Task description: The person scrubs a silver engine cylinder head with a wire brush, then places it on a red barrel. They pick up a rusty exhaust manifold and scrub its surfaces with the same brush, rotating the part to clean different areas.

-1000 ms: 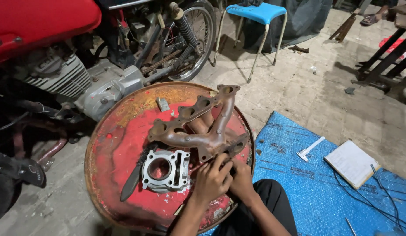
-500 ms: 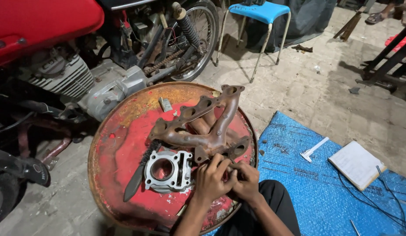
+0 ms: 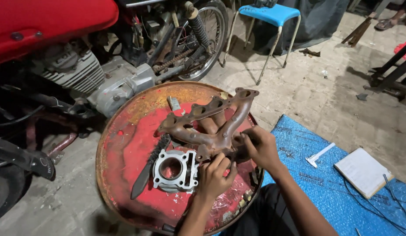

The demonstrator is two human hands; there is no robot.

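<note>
Rust-brown, branching exhaust manifold (image 3: 211,124) lies on the drum top (image 3: 124,144), both hands' (image 3: 214,175) (image 3: 259,146) grip clamped on it.

Not really seeing any packages, labels, signs or screens here. The closest thing is a white rectangular pad or booklet (image 3: 363,171) lying flat at the lower right of the frame — it's sitting on the blue sheet (image 3: 325,201), with thin dark cables (image 3: 388,192) running just beside its right edge. Its face is looking blank from this angle.

Red motorcycle (image 3: 58,48), blue stool (image 3: 272,15), notebook (image 3: 363,171)
</note>
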